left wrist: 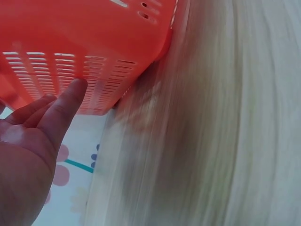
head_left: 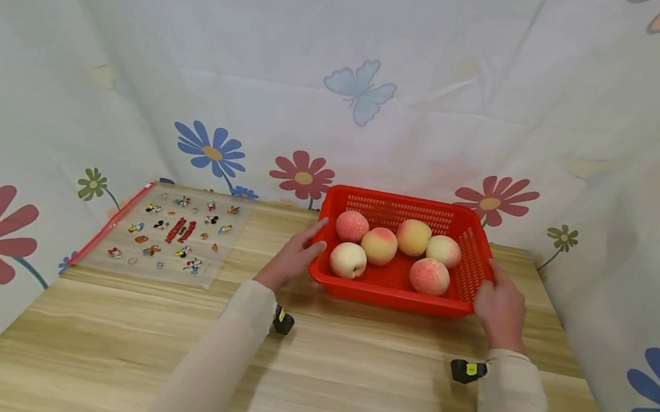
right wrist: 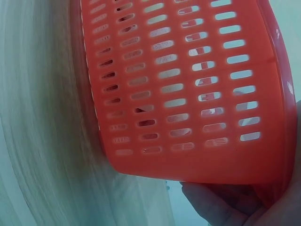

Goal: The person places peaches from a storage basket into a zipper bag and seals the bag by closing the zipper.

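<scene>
A red plastic basket [head_left: 392, 298] with slotted walls holds several peaches [head_left: 379, 246], some pink, some pale yellow. At its left end is my left hand [head_left: 291, 261], thumb and fingers apart and fingertips right at the rim. The left wrist view has those fingers [left wrist: 61, 110] stretched out along the slotted wall, not curled round it. My right hand [head_left: 501, 307] grips the rim at the right front corner, thumb on top. Its fingers [right wrist: 211, 202] bend in under the rim in the right wrist view, partly hidden by the basket wall.
Left of the basket, a clear zip bag [head_left: 175, 233] with cartoon prints and a red zip edge lies flat on the wood-grain table [head_left: 353, 373]. A white cloth [head_left: 260, 48] with flowers and a butterfly hangs behind and at both sides.
</scene>
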### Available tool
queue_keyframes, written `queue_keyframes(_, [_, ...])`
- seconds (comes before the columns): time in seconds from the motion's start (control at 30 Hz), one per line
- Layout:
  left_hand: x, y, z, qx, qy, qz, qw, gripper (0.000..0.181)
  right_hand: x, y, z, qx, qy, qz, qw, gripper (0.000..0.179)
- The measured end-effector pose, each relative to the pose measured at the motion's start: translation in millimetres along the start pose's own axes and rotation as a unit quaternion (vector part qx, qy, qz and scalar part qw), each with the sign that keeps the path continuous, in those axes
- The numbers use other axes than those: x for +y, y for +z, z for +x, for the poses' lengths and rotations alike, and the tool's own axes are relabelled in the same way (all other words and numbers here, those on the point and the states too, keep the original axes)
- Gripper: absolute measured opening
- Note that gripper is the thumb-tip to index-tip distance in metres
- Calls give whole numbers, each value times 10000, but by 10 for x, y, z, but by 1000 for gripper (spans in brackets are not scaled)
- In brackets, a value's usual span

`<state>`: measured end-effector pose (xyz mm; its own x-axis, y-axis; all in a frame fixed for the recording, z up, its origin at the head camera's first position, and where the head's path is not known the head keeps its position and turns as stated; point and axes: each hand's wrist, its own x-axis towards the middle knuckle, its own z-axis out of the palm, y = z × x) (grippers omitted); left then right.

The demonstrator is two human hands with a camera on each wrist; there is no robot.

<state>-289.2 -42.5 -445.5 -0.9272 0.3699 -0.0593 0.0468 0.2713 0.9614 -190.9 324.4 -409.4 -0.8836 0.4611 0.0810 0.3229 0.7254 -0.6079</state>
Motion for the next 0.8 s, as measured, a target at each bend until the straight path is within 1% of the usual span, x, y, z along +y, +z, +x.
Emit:
queue_keyframes(0.1, [-18, -49, -15, -9, 75, -41, 10000, 59, -35, 12, -23, 7, -62, 25, 10000, 54])
queue_keyframes(0.27, [-37, -120, -35, 2, 98, -77, 9999, 58, -84, 42, -35, -31, -63, 98, 9999, 54])
queue_keyframes(0.4, [-46, -177, -62, 62, 145, -6, 9999, 58, -121, 78, -32, -39, -81, 113, 9999, 54])
queue_keyframes(0.53, [-77, -233, -88, 98, 210, 43, 9997, 57, -160, 111, -40, -147, -16, 125, 9998, 54])
queue_keyframes(0.63, [-98, -270, -97, 134, 185, 22, 9997, 57, -191, 132, -52, -214, 19, 146, 9997, 54])
queue_keyframes(0.8, [-116, -326, -105, 149, 51, -27, 9999, 58, -253, 162, -87, -271, 71, 188, 9994, 54])
